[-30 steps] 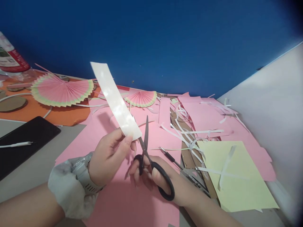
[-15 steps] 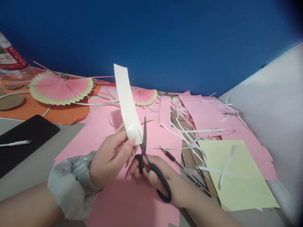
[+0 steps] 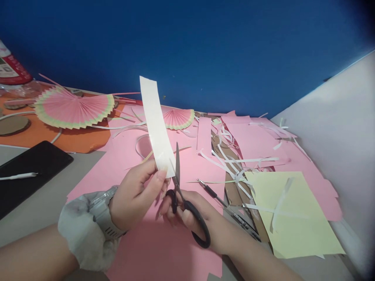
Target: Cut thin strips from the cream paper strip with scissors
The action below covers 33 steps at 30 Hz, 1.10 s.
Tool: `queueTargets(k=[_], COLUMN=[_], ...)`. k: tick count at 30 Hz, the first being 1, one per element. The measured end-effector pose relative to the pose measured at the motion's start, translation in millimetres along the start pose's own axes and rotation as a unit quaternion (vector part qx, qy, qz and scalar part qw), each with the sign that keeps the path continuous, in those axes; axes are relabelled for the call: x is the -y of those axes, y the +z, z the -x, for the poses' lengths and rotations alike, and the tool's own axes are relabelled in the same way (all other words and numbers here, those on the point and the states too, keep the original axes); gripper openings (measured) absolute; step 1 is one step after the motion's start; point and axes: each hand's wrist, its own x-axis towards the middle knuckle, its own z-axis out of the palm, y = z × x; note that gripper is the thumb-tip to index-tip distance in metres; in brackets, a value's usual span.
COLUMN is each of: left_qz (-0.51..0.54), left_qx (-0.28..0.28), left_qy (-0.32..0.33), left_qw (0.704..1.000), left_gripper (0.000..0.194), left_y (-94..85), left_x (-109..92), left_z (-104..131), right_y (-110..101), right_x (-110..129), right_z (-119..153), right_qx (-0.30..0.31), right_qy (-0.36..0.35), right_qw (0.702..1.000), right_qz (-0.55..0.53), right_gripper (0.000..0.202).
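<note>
My left hand (image 3: pixel 143 191) pinches the lower end of a white paper strip (image 3: pixel 156 125), which stands upright and curves slightly. In my right hand (image 3: pixel 193 214) is a pair of black-handled scissors (image 3: pixel 201 226), thumb and fingers through the loops. The blades are parted a little at the strip's lower right edge; one blade passes behind or along the paper. Under both hands lies a large pink paper sheet (image 3: pixel 164 249). Behind the strip rests a small pleated pink fan (image 3: pixel 179 118) with a yellow-green border.
A larger pleated fan (image 3: pixel 74 107) lies on orange paper (image 3: pixel 96 144) at left, near a black tablet (image 3: pixel 35 175) with a white stylus. At right are pens (image 3: pixel 213 193), white paper strips (image 3: pixel 252 160), pale yellow paper (image 3: pixel 295 238) and pink sheets (image 3: pixel 258 144). A blue wall (image 3: pixel 187 50) rises behind.
The scissor blades have closed slightly at the strip's edge. Both hands hold nearly the same place, and the whole view has shifted a few pixels.
</note>
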Motion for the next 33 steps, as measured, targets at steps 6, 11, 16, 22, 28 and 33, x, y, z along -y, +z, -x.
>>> queueTargets(k=[6, 11, 16, 22, 28, 33], left_qz=[0.002, 0.0, -0.014, -0.017, -0.035, -0.028], left_qx=[-0.005, 0.0, -0.006, -0.006, -0.01, -0.01], left_qy=[-0.003, -0.003, 0.003, 0.009, 0.005, 0.013], left_qw=[1.0, 1.0, 1.0, 1.0, 0.999, 0.999], left_gripper=[0.03, 0.028, 0.029, 0.029, 0.029, 0.029], left_y=[0.8, 0.2, -0.4, -0.9, -1.3, -1.7], left_x=[-0.3, 0.4, -0.2, 0.9, 2.3, 2.6], left_z=[1.3, 0.5, 1.2, 0.5, 0.3, 0.4], right_y=[0.4, 0.5, 1.4, 2.2, 2.4, 3.6], right_x=[-0.7, -1.7, -2.1, -2.9, -3.3, -4.5], right_z=[0.0, -0.5, -1.2, -1.1, -1.1, -2.0], right_qx=[-0.003, -0.01, -0.019, -0.024, -0.027, -0.03], right_qy=[-0.005, -0.01, 0.001, 0.005, 0.008, -0.001], right_qw=[1.0, 1.0, 1.0, 1.0, 1.0, 0.999], right_qz=[-0.007, -0.01, -0.005, -0.009, -0.006, -0.014], right_gripper=[0.055, 0.054, 0.056, 0.058, 0.057, 0.055])
